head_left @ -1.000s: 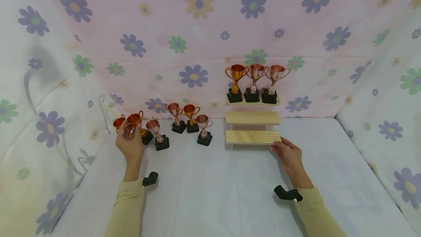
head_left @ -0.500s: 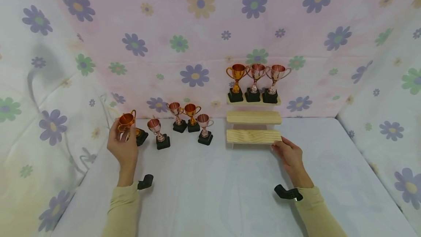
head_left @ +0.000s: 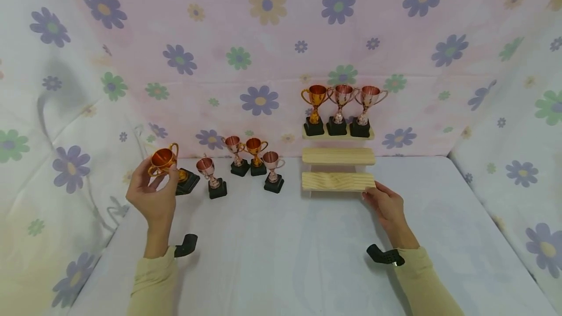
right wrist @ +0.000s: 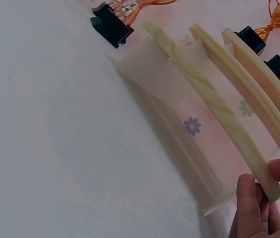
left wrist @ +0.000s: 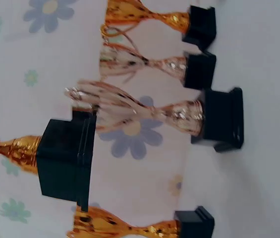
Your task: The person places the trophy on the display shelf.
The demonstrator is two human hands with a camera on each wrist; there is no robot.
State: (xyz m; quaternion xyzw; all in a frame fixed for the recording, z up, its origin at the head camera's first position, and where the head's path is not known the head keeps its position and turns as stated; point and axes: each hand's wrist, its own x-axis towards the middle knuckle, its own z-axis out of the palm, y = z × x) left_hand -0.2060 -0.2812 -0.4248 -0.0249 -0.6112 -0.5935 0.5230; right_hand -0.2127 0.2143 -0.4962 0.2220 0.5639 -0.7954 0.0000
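My left hand [head_left: 153, 191] holds a gold trophy cup [head_left: 163, 159] by its upper part, tilted, with its black base [head_left: 188, 182] pointing right. In the left wrist view that trophy's base [left wrist: 65, 158] appears raised off the table, and another gold trophy [left wrist: 130, 225] stands beyond it, hidden in the head view. Just right of the hand stands a rose-gold trophy [head_left: 211, 178]. At the rack, my right hand [head_left: 386, 208] pinches the right end of the lowest wooden shelf [head_left: 338, 182] between thumb and fingers, as the right wrist view shows too.
Two more rose-gold trophies [head_left: 273, 172] and a gold trophy [head_left: 254, 155] stand left of the rack. Its top shelf [head_left: 338, 137] bears a gold trophy [head_left: 315, 108] and two rose-gold ones [head_left: 364, 111]. The middle shelf [head_left: 338, 156] is bare wood. Flowered cloth [head_left: 219, 28] hangs behind.
My left hand has moved left and toward me with the gold trophy, away from the standing rose-gold one. The right hand stays on the shelf's end.
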